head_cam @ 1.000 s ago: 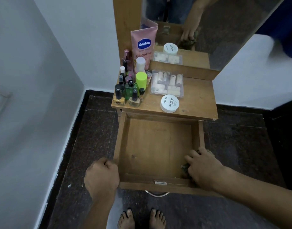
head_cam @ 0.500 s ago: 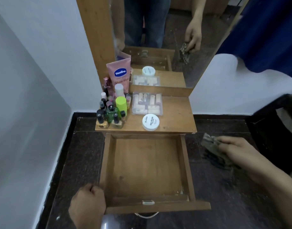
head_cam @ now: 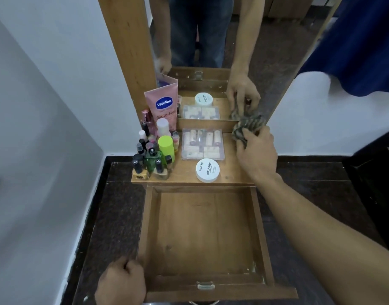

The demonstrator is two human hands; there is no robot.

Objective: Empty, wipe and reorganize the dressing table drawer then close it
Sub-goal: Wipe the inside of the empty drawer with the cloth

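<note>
The wooden drawer point(head_cam: 258, 223) of the dressing table is pulled fully out and holds nothing. My left hand point(head_cam: 121, 282) grips its front left corner. My right hand point(head_cam: 256, 156) reaches over the tabletop point(head_cam: 231, 172) to its far right corner, fingers closed on a crumpled dark patterned cloth point(head_cam: 247, 126) that touches the base of the mirror. On the tabletop stand a pink Vaseline tube point(head_cam: 164, 106), a cluster of small bottles point(head_cam: 151, 157), a clear case of small tubes point(head_cam: 202, 144) and a white nail polish remover jar point(head_cam: 207, 170).
A tall wood-framed mirror point(head_cam: 211, 40) rises behind the tabletop and reflects my legs and hand. White walls close in at left and behind. Dark speckled floor surrounds the table. A dark piece of furniture point(head_cam: 378, 194) stands at right, blue fabric point(head_cam: 365, 40) hangs above it.
My right hand lifted the cloth out of the drawer's front right corner, swung it out to the right, then brought it onto the tabletop's far right corner. The left hand stayed on the drawer.
</note>
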